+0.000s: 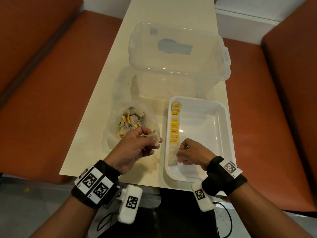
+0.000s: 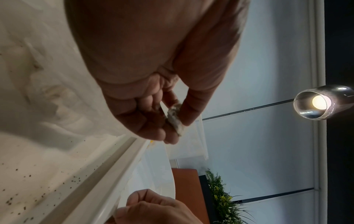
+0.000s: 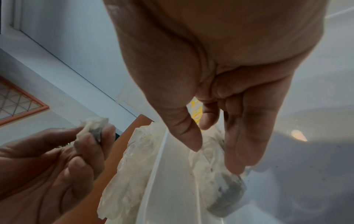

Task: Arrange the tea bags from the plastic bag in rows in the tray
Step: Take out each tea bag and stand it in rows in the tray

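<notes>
Our left hand (image 1: 137, 146) pinched a single tea bag (image 1: 155, 139) between thumb and curled fingers, just in front of the plastic bag (image 1: 130, 121) of loose tea bags. Our right hand (image 1: 190, 152) hung inside the white tray (image 1: 226, 127), fingers loosely bent over the nearest tea bag in the row (image 1: 174, 134) along the tray's left wall; whether it gripped that bag we could not tell.

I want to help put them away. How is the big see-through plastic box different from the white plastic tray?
The big see-through plastic box is clear, tall and has a lid on; the white plastic tray is solid white, shallow and open. The box sits farther back; the tray is nearer, holding a row of yellow-tagged tea bags. Both are rectangular plastic.
</notes>
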